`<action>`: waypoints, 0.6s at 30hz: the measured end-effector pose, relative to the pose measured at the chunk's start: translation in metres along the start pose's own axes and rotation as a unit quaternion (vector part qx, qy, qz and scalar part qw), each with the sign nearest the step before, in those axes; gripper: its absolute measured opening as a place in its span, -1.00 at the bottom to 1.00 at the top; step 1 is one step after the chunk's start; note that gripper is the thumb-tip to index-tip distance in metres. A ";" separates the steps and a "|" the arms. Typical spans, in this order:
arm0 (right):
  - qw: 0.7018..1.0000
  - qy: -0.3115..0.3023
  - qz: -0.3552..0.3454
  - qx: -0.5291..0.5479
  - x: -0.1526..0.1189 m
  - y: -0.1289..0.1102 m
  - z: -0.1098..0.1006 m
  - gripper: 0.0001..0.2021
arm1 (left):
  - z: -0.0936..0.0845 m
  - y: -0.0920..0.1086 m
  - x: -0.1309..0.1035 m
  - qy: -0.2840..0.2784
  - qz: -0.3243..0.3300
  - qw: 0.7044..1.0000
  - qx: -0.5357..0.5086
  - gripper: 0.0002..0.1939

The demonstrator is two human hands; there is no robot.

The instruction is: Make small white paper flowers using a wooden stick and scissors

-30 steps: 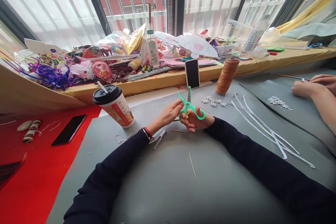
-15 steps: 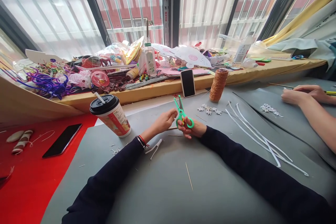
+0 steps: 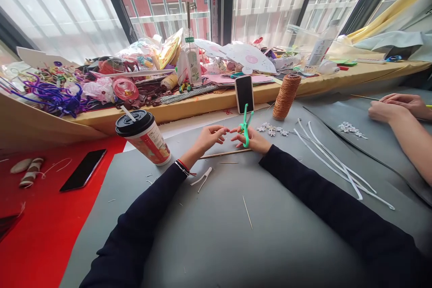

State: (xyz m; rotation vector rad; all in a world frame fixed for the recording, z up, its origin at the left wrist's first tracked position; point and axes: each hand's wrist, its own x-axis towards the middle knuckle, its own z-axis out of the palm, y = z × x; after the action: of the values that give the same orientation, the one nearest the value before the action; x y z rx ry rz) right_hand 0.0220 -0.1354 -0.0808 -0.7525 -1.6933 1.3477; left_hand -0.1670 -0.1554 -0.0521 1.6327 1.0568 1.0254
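In my right hand point(image 3: 257, 142) is a pair of green scissors point(image 3: 246, 132), blades pointing up and slightly apart. Facing it, my left hand point(image 3: 212, 137) has its fingers bent together at the tips; anything pinched there is too small to make out. The fingertips of both hands are close to each other above the grey table covering. Below them lies a thin wooden stick point(image 3: 226, 154), with a short toothpick-like stick point(image 3: 229, 162) in front of it. A folded white fuzzy strip point(image 3: 203, 177) rests near my left wrist.
A paper cup point(image 3: 148, 139) with lid and straw stands left. An upright phone point(image 3: 244, 94) and a brown twine spool point(image 3: 286, 97) stand behind my hands. White flower shapes point(image 3: 272, 129) and long white strips point(image 3: 332, 162) lie right, near another person's hands point(image 3: 401, 107).
My right hand has turned the scissors, so they show more edge-on. My hands have shifted slightly, and the left fingers have loosened from their tighter curl. The whole view has tilted down a little.
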 end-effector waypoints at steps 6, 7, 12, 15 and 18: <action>0.983 0.079 -0.039 -0.158 0.039 -0.002 -0.006 -0.64 | -0.032 0.001 0.003 0.100 -0.046 0.994 -0.005 -0.66; 0.973 0.116 -0.059 -0.191 0.048 -0.005 -0.009 -0.65 | -0.038 -0.001 0.004 0.110 -0.055 0.992 -0.013 -0.65; 0.884 0.223 -0.051 -0.407 0.082 0.000 -0.027 -0.61 | -0.062 -0.009 0.007 0.116 -0.110 0.977 -0.139 -0.68; 0.840 0.153 -0.044 -0.519 0.085 0.006 -0.035 -0.52 | -0.069 -0.011 0.007 0.101 -0.115 0.976 -0.154 -0.75; 0.805 0.137 -0.086 -0.571 0.079 -0.003 -0.037 -0.48 | -0.070 -0.007 0.005 0.088 -0.116 0.977 -0.158 -0.77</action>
State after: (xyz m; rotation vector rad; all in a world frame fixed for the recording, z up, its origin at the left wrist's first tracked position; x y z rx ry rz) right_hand 0.0166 -0.0513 -0.0559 -1.3067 -2.1689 -0.0792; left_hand -0.2323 -0.1318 -0.0415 1.1503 1.1067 1.1308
